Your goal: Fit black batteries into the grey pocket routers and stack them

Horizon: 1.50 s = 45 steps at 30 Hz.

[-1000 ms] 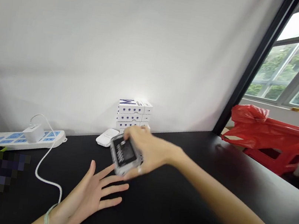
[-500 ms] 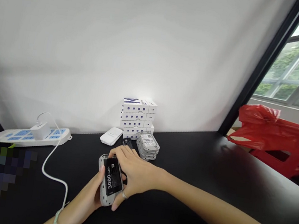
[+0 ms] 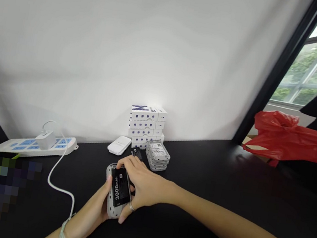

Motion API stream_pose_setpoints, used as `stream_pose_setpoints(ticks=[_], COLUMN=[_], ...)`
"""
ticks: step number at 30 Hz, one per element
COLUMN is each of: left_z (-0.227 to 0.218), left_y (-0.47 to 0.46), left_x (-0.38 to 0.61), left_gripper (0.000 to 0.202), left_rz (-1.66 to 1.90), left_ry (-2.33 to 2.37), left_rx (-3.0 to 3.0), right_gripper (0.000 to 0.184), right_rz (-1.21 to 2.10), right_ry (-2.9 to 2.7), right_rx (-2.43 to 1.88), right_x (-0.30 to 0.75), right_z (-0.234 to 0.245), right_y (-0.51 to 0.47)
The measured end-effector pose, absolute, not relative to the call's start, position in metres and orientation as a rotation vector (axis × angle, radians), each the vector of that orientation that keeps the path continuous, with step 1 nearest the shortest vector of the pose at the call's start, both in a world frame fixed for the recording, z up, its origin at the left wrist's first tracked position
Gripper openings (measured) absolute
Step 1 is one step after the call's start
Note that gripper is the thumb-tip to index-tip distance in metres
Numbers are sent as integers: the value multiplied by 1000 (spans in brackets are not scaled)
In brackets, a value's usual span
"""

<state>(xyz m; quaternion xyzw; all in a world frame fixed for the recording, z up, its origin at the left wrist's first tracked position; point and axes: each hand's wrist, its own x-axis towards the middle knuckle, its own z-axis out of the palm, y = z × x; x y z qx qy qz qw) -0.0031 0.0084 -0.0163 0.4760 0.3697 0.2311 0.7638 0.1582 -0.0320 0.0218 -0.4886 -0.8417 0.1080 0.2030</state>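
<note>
Near the front of the black table, a white pocket router (image 3: 117, 211) is held tilted, its open back facing up. A black battery (image 3: 120, 189) marked 3000mAh lies across its back; whether it is fully seated I cannot tell. My left hand (image 3: 102, 202) is closed around the router's left side, with the thumb along the battery's edge. My right hand (image 3: 144, 184) arches over the right side, its fingertips at the upper end and its ringed thumb at the router's lower corner. Behind my right fingers lies another black battery (image 3: 137, 153), partly hidden.
Several similar open-backed routers (image 3: 158, 152) are stacked behind my right hand. Beside them lies a white router or cover (image 3: 119, 145). Several white boxes (image 3: 146, 127) stand against the wall. A power strip (image 3: 65, 145) with a charger (image 3: 45, 140) and white cable (image 3: 60, 189) is at left.
Both hands keep nearly the same hold on the router and battery. The view has shifted slightly, and a dark shape has come in at the right by the red plastic.
</note>
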Motion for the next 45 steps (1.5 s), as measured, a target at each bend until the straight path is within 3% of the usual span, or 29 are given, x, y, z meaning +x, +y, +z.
stream_pose_setpoints(ticks=[13, 18, 23, 28, 30, 38, 45], left_z=[3, 1, 7, 8, 2, -12, 2], left_y=[-9, -1, -2, 4, 13, 24, 5], left_x=[-6, -9, -6, -8, -10, -12, -12], left_gripper=[57, 64, 63, 58, 60, 57, 59], left_rz=[521, 422, 515, 604, 442, 419, 515], left_ry=[715, 778, 781, 725, 678, 651, 656], left_rx=[1078, 1081, 1013, 1018, 1026, 1070, 1093], right_gripper=[98, 101, 93, 87, 89, 104, 93], right_rz=[340, 329, 221, 460, 419, 247, 228], right_ry=[-2270, -2195, -2176, -2188, -2215, -2279, -2222], right_rx=[-1365, -1414, -1448, -1339, -1269, -1197, -1186], right_x=[158, 155, 150, 152, 154, 160, 158], right_z=[16, 10, 13, 20, 19, 14, 11], right_y=[-27, -25, -29, -33, -30, -22, -22])
